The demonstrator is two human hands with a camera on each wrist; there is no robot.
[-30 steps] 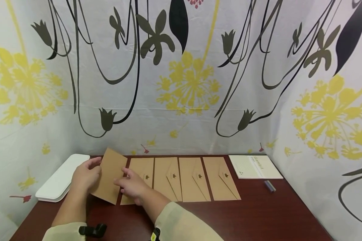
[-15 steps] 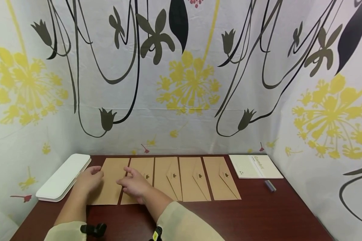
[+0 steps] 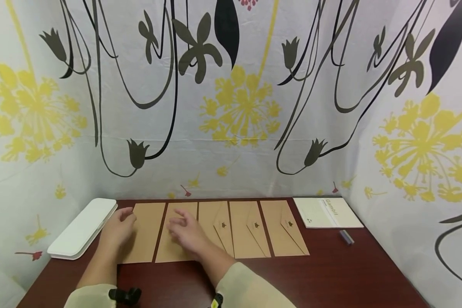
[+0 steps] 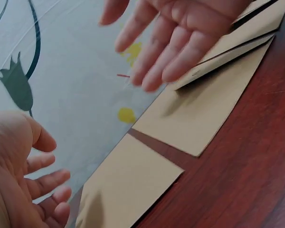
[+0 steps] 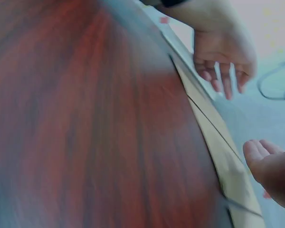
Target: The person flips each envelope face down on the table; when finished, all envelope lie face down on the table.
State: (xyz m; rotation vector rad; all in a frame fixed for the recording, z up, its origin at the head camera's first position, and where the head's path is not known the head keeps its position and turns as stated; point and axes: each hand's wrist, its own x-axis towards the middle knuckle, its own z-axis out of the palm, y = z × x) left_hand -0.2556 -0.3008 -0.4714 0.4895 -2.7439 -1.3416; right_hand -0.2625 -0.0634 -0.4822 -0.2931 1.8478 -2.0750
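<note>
Several brown kraft envelopes lie side by side along the back of the table. My left hand (image 3: 117, 226) is at the left edge of the leftmost envelope (image 3: 144, 239), whose upper side is plain. Over the second envelope (image 3: 167, 252) my right hand (image 3: 188, 233) hovers, hiding part of it. In the left wrist view, the left hand (image 4: 14, 175) and right hand (image 4: 180, 38) have loosely bent fingers and hold nothing. A pointed flap (image 4: 223, 66) stands slightly raised beneath the right hand. The third envelope (image 3: 215, 214), fourth envelope (image 3: 250, 239) and rightmost envelope (image 3: 279, 222) show flaps with crown prints.
A white flat case (image 3: 82, 229) sits at the table's left edge. At the back right lies a pale notebook (image 3: 327, 212) marked "Gambit", with a small grey stick-like piece (image 3: 346, 237) before it. Patterned cloth (image 3: 231, 107) encloses the back and sides.
The leftmost envelope, tilted up between both hands a second ago, was lowered flat and released. Since then my right hand has shifted right over the second envelope; the left has moved slightly right.
</note>
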